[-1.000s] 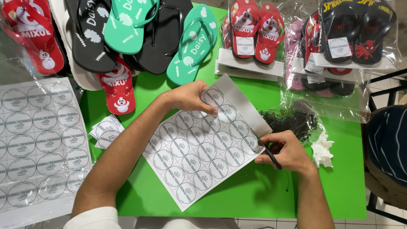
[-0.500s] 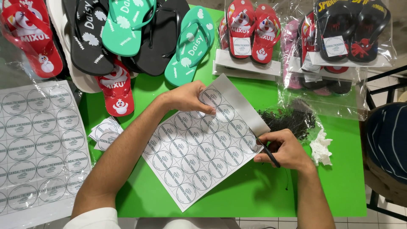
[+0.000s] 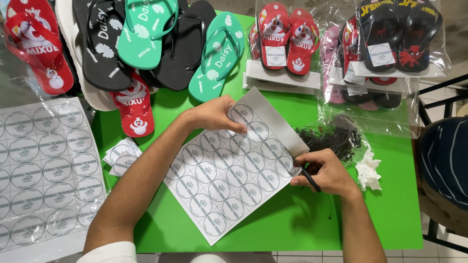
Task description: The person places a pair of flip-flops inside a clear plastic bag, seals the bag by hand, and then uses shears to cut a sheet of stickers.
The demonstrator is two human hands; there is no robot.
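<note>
A white sheet of round printed stickers (image 3: pixel 229 173) lies tilted on the green table (image 3: pixel 292 224). My left hand (image 3: pixel 214 114) presses down on the sheet's upper corner. At the sheet's right edge my right hand (image 3: pixel 324 170) pinches a sticker while holding a thin black strip (image 3: pixel 308 178) between its fingers. A heap of the same thin black strips (image 3: pixel 329 139) lies just above my right hand.
Loose flip-flops (image 3: pixel 146 44) in red, black and teal lie across the back left. Bagged pairs (image 3: pixel 287 44) stand at the back right. Another sticker sheet (image 3: pixel 44 165) lies far left, small cut sticker pieces (image 3: pixel 121 155) beside it. Crumpled white paper (image 3: pixel 368 170) and a seated person (image 3: pixel 446 160) are right.
Almost nothing has moved. Both hands stay on the sheet, with my right fingers shifting slightly at its right edge.
</note>
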